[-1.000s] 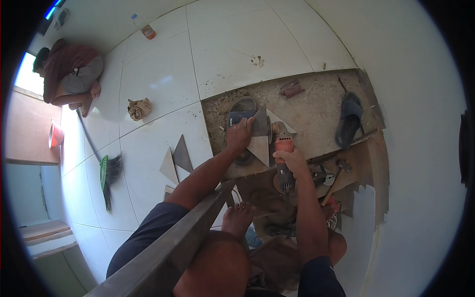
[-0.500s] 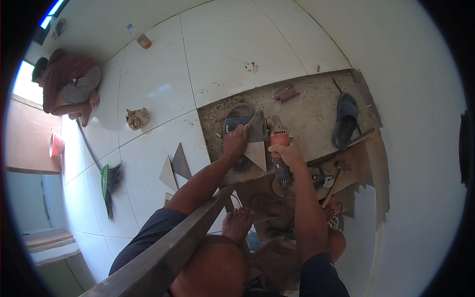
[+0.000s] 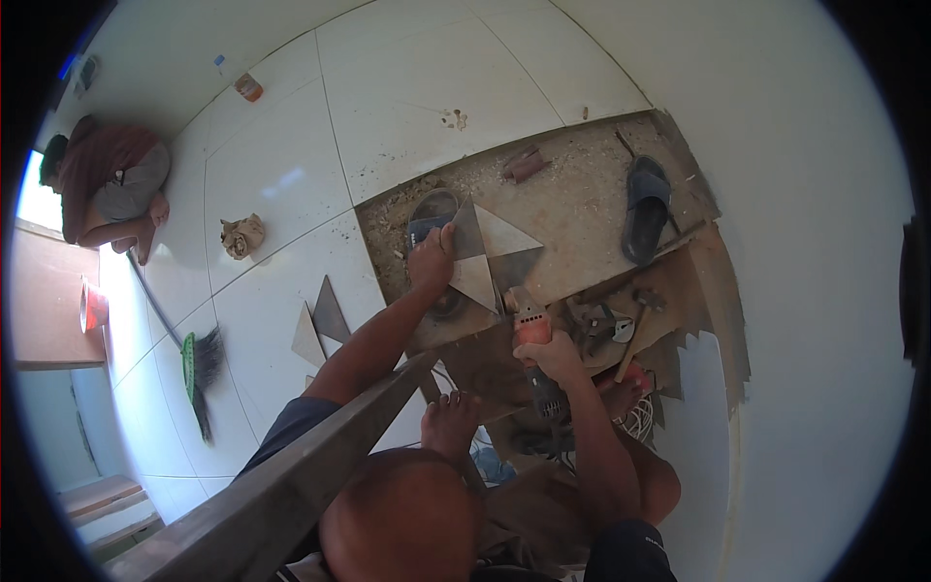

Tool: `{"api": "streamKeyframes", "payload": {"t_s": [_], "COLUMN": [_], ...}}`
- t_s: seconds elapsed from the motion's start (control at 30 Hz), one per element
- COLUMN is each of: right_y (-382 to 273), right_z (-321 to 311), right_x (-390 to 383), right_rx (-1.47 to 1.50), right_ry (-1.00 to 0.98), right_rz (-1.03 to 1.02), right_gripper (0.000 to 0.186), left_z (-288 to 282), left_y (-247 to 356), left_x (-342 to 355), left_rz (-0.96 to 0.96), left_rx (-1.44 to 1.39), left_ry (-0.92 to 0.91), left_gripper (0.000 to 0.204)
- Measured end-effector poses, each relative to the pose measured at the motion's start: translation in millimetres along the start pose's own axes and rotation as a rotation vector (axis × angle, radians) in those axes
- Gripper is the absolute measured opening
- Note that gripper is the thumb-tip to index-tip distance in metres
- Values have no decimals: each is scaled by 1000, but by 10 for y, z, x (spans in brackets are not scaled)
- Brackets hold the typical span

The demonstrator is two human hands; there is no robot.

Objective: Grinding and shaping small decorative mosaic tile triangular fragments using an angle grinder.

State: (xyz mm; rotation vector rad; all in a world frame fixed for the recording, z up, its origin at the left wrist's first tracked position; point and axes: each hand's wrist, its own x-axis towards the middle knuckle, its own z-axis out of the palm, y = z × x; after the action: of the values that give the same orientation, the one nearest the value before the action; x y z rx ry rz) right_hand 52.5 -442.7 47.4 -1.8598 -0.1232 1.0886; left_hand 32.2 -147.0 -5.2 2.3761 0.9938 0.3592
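Note:
My left hand (image 3: 433, 262) is closed on the left side of a tile (image 3: 506, 231) patterned with beige and grey triangles. Beneath that hand lies a dark sandal (image 3: 433, 207), partly covered. My right hand (image 3: 551, 357) grips an orange and black angle grinder (image 3: 532, 328) by its body. The grinder's head is at the tile's near edge; whether the disc touches it I cannot make out. Loose beige and grey triangular pieces (image 3: 331, 308) lie on the white floor tiles, left of my left forearm.
A second sandal (image 3: 647, 209) and a reddish-brown block (image 3: 524, 165) lie in the untiled patch. Nearer stands a hammer (image 3: 637, 325). A grey beam (image 3: 291, 475) slants past my left arm. Farther left are a broom (image 3: 199, 369), crumpled paper (image 3: 241, 236), a bottle (image 3: 248, 87) and a crouching person (image 3: 116, 184).
My right hand has drawn the grinder nearer to me, from the tile's right side to its near edge. The patterned tile now shows more fully. The whole view has shifted slightly.

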Motion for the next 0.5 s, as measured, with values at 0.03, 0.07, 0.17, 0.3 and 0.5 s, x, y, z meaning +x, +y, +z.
{"api": "streamKeyframes", "payload": {"t_s": [0.03, 0.07, 0.17, 0.3, 0.5], "right_y": [32, 92, 255, 480, 385], "right_z": [11, -16, -89, -222, -483], "right_x": [-71, -135, -303, -450, -609], "right_rx": [-34, -31, 58, -63, 124], "right_ry": [15, 26, -4, 7, 57], "right_rz": [-14, -12, 23, 48, -56], "right_gripper": [28, 28, 35, 42, 39], "left_z": [-4, 2, 21, 27, -144], "left_y": [-8, 26, 72, 22, -200], "left_x": [0, -6, -9, 33, 32], "left_rz": [-11, -21, -8, -24, -54], "left_rx": [14, 23, 37, -80, -280], "left_ry": [11, 20, 43, 120, 119], "left_gripper": [48, 50, 51, 54, 59]}}
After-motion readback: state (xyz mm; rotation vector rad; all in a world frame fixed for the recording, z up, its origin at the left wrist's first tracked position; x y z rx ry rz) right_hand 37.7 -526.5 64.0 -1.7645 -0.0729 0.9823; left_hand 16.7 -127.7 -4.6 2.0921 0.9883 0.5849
